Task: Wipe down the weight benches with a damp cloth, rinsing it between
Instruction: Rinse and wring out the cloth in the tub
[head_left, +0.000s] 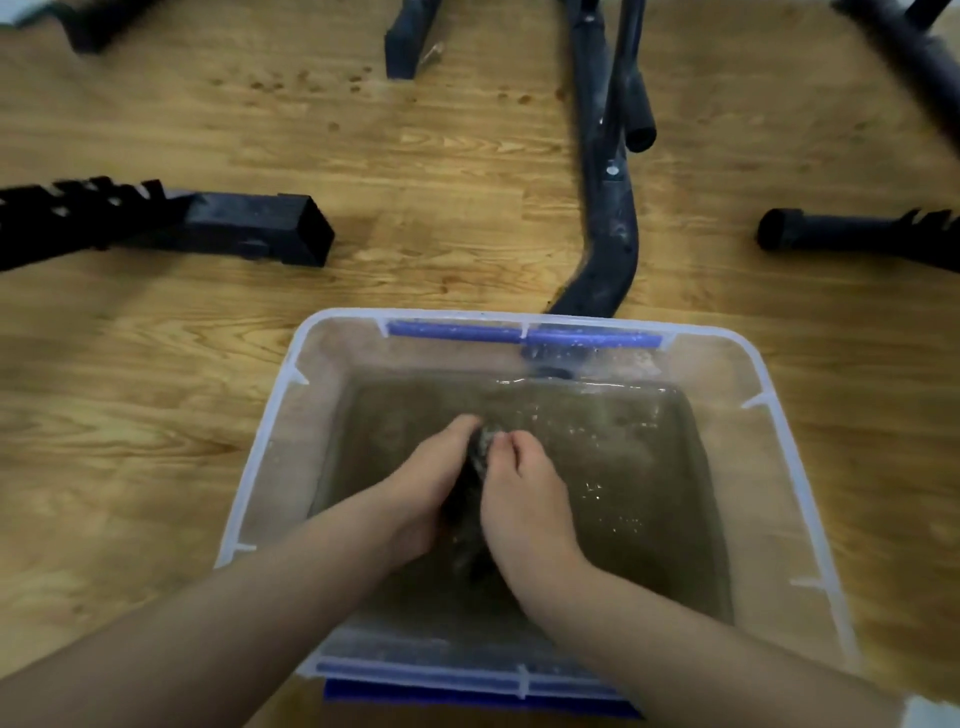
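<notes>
Floor: light wooden plank floor, fills the head view.

Benches: black metal weight-bench frames lie around the top of the view. These include a curved black tube running down to the tub's far side and a square-section black leg at the left. No padded bench surface is in view.

Tub: clear rectangular plastic tub with blue handle clips, standing on the floor directly in front of the person.

Water: murky brown water covers the tub bottom, its surface rippled.

Hands: left hand and right hand are both down in the tub, side by side, with fingers curled round the cloth between them. Both are gripping it.

Cloth: dark wet cloth, bunched between the two palms at the water line. It is mostly hidden, so its colour is probably dark grey, and its size cannot be told.

Step in hand (judgement): rinsing the cloth between wipes.

To do it well:
- Knead and squeeze the cloth under the surface, opening the folds so that grit leaves.
- Lift it and wring it over the tub, not over the wood.
- Aim for damp, not dripping.
- The water looks dirty enough that fresh water would rinse better.
</notes>
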